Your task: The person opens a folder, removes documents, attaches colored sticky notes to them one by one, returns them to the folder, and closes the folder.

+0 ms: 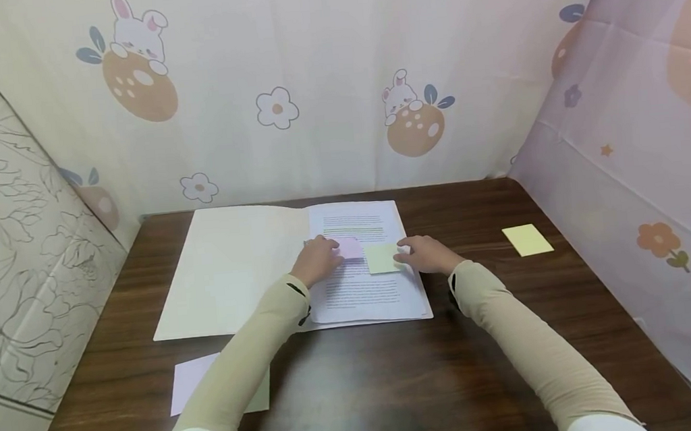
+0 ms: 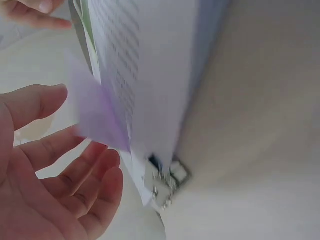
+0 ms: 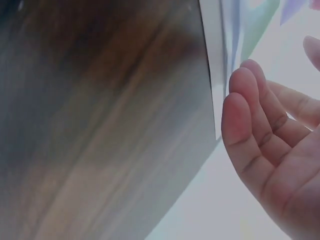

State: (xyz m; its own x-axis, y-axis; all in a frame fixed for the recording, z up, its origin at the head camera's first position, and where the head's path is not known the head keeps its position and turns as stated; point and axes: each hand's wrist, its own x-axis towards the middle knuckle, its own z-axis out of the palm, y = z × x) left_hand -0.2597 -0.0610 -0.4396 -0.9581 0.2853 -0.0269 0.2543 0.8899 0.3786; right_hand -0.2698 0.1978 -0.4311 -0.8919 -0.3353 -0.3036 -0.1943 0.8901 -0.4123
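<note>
A cream folder (image 1: 228, 272) lies spread on the table, with printed sheets (image 1: 360, 295) on its right side. Near the middle of the top sheet are a light purple sticky note (image 1: 349, 247) and, to its right, a pale green sticky note (image 1: 382, 260). My left hand (image 1: 316, 261) is at the purple note's left edge; in the left wrist view, thumb and index finger are spread apart beside the lifted purple note (image 2: 100, 112). My right hand (image 1: 430, 255) reaches over the sheets' right edge, fingertips right at the green note. In the right wrist view its fingers (image 3: 237, 120) are loosely bent.
A metal clip (image 2: 167, 182) sits at the sheets' edge by the folder's fold. A yellow sticky note (image 1: 527, 239) lies at the right of the brown table (image 1: 359, 390). Purple paper (image 1: 188, 383) and green paper (image 1: 261, 395) lie front left, partly under my left sleeve. Patterned curtains (image 1: 321, 55) enclose the table.
</note>
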